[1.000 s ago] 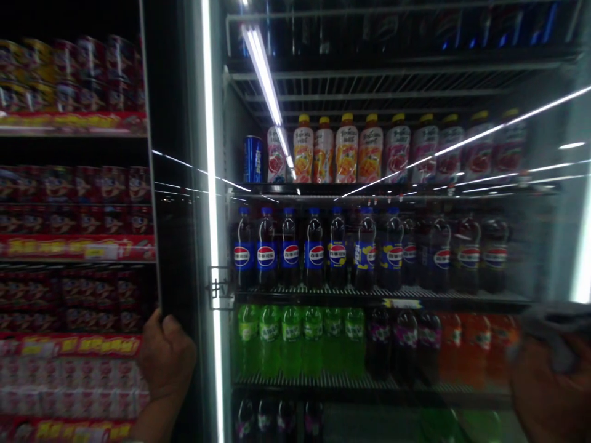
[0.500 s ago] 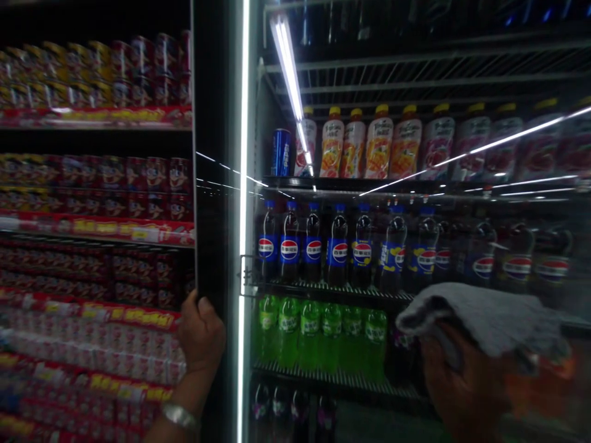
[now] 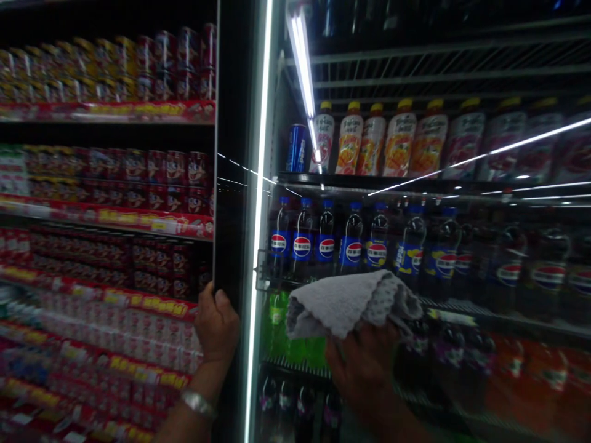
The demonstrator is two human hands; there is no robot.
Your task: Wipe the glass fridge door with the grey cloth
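My left hand (image 3: 216,325) grips the outer edge of the glass cooler door (image 3: 235,184), a metal band showing on its wrist. My right hand (image 3: 364,363) holds a folded grey cloth (image 3: 348,301) up in front of the cooler, over the green bottles (image 3: 277,317) and just below the row of dark cola bottles with blue labels (image 3: 351,246). Whether the cloth touches the glass I cannot tell.
Juice bottles with yellow caps (image 3: 397,141) and a blue can (image 3: 298,147) stand on an upper cooler shelf. A bright light strip (image 3: 258,203) runs down the door frame. Store shelves of red packaged goods (image 3: 115,184) fill the left side.
My right hand has carried the cloth from the lower right leftwards and up to the middle of the cooler front. The view has swung left; my left hand stays on the door edge.
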